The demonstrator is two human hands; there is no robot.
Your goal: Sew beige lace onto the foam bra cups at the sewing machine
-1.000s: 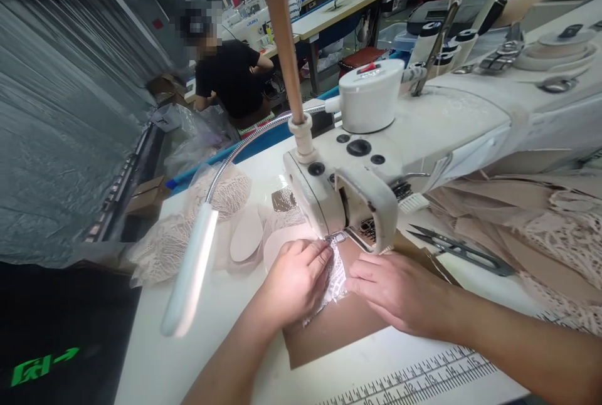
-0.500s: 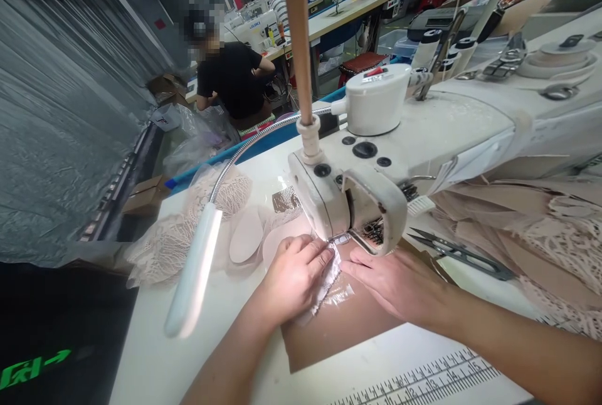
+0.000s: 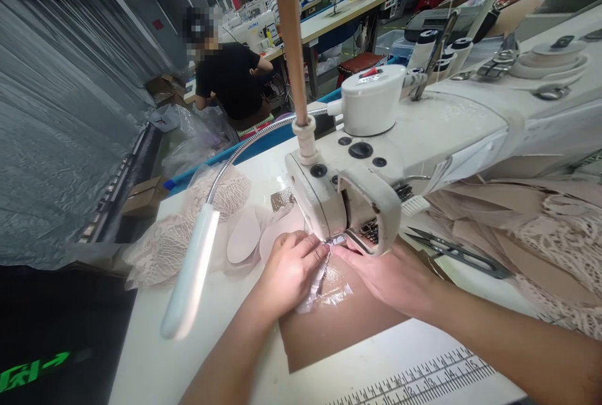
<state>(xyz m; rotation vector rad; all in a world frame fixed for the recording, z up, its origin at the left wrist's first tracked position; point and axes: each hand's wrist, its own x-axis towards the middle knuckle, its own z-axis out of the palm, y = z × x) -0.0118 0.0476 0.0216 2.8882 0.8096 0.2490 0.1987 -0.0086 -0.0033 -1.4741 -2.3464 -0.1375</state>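
Note:
A strip of white fabric with a jagged edge (image 3: pixel 314 292) lies under the needle end of a white sewing machine (image 3: pixel 310 195). My left hand (image 3: pixel 291 270) is closed over its left side, fingertips together beside the presser foot. From the right, my right hand (image 3: pixel 392 273) reaches in with its fingers together, thumb and forefinger at the strip's upper end near the left fingertips. The needle and part of the strip are hidden by the machine head and my fingers. Beneath both hands a brown sheet (image 3: pixel 343 336) with clear tape covers the machine bed.
Thread snips (image 3: pixel 458 254) lie right of my right hand, beside beige lace pieces (image 3: pixel 555 223). More lace (image 3: pixel 160 248) and oval pads (image 3: pixel 243 236) rest at left, behind a gooseneck lamp (image 3: pixel 190 273). A printed ruler (image 3: pixel 414 386) runs along the front. A person in black (image 3: pixel 230 82) sits beyond.
My right thumb and forefinger have come left and up to the strip, near my left fingertips. The strip's lower end has folded and shifted left, partly under my left hand.

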